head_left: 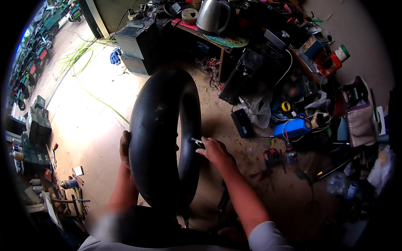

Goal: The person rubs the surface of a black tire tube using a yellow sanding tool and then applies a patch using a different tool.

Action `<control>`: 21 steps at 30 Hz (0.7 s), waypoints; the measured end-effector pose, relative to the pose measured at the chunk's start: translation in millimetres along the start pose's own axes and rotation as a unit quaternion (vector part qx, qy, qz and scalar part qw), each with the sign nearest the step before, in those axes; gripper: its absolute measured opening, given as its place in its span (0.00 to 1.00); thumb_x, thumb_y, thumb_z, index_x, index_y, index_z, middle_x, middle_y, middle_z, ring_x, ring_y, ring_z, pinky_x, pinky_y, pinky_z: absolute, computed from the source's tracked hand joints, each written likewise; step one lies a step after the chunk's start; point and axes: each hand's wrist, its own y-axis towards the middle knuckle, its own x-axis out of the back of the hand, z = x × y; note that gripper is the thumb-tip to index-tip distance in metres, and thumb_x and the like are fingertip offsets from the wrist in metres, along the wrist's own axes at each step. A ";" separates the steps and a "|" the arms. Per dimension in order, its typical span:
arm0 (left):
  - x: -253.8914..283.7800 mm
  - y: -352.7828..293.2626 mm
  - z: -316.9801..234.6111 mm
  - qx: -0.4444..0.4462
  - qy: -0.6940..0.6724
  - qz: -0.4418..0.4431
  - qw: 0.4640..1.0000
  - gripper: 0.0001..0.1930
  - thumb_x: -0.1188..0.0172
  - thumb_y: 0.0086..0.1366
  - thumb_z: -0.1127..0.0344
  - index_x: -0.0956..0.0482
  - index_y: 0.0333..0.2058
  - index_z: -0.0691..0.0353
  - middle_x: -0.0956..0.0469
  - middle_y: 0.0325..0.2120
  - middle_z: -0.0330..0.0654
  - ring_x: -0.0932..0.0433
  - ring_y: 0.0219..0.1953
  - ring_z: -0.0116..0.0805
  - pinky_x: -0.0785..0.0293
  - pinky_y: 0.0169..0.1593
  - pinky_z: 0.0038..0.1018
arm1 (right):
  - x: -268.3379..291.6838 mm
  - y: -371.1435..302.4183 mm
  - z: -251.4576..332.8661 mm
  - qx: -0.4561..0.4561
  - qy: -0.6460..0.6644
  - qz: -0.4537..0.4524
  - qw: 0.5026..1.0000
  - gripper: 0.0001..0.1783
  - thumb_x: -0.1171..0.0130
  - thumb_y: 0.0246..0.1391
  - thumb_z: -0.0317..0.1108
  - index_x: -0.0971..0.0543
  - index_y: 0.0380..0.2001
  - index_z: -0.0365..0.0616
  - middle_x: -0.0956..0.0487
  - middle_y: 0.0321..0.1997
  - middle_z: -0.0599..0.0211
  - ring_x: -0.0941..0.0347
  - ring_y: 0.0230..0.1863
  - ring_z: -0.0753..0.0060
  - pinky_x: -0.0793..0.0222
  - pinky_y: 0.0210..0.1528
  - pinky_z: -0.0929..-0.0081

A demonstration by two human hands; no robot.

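A large, black, inflated inner tube stands upright in front of me, with its open middle turned toward the right. My left hand grips its left side; most of the fingers are hidden behind the rubber. On the right, my right hand pinches a small silvery valve stem at the tube's inner wall. Whether a separate tool is also in those fingers, I cannot make out. The tube's lower end reaches down close to my lap.
A yellow-green hose trails across the floor behind the tube. Stacked dark batteries stand beyond it, beside a table with a kettle. Clutter fills the right, including a blue battery pack and a drill. A can lies left.
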 end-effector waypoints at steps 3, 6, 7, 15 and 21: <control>35.8 -3.2 -4.4 0.009 0.016 0.034 0.999 0.57 0.22 0.56 0.29 0.27 0.72 0.70 0.17 0.61 0.63 0.16 0.61 0.60 0.19 0.68 0.53 | -18.7 19.4 3.5 0.020 0.018 0.020 0.999 0.17 0.33 0.70 0.50 0.16 0.45 0.46 0.11 0.36 0.52 0.13 0.43 0.43 0.17 0.46 0.47; 18.5 -9.9 -9.2 0.022 0.018 0.070 0.997 0.56 0.21 0.57 0.32 0.27 0.72 0.70 0.18 0.62 0.62 0.17 0.63 0.60 0.21 0.70 0.54 | -16.7 11.8 -2.3 0.004 0.010 -0.024 1.000 0.13 0.35 0.72 0.45 0.16 0.46 0.47 0.11 0.38 0.53 0.13 0.43 0.43 0.17 0.45 0.47; 14.5 -9.8 -9.0 0.020 0.009 0.085 0.996 0.56 0.21 0.57 0.32 0.27 0.72 0.69 0.18 0.63 0.62 0.17 0.63 0.60 0.21 0.70 0.54 | -13.8 7.7 -3.3 0.009 0.039 -0.100 0.994 0.11 0.36 0.72 0.43 0.16 0.46 0.48 0.11 0.38 0.53 0.13 0.42 0.42 0.18 0.44 0.47; 4.7 -18.5 -7.3 0.032 -0.033 0.193 0.980 0.54 0.24 0.58 0.33 0.28 0.72 0.69 0.19 0.63 0.64 0.18 0.62 0.63 0.24 0.71 0.58 | 47.0 -32.5 -24.9 0.019 0.068 -0.080 0.994 0.18 0.28 0.67 0.44 0.10 0.54 0.47 0.10 0.42 0.49 0.12 0.44 0.40 0.17 0.46 0.51; -11.7 -32.6 1.2 0.041 0.010 0.079 0.996 0.47 0.22 0.59 0.43 0.24 0.66 0.76 0.13 0.51 0.63 0.11 0.50 0.57 0.13 0.62 0.47 | 67.1 -59.6 -16.1 0.055 -0.029 -0.042 0.997 0.23 0.32 0.69 0.49 0.13 0.60 0.50 0.10 0.44 0.50 0.12 0.43 0.40 0.16 0.48 0.47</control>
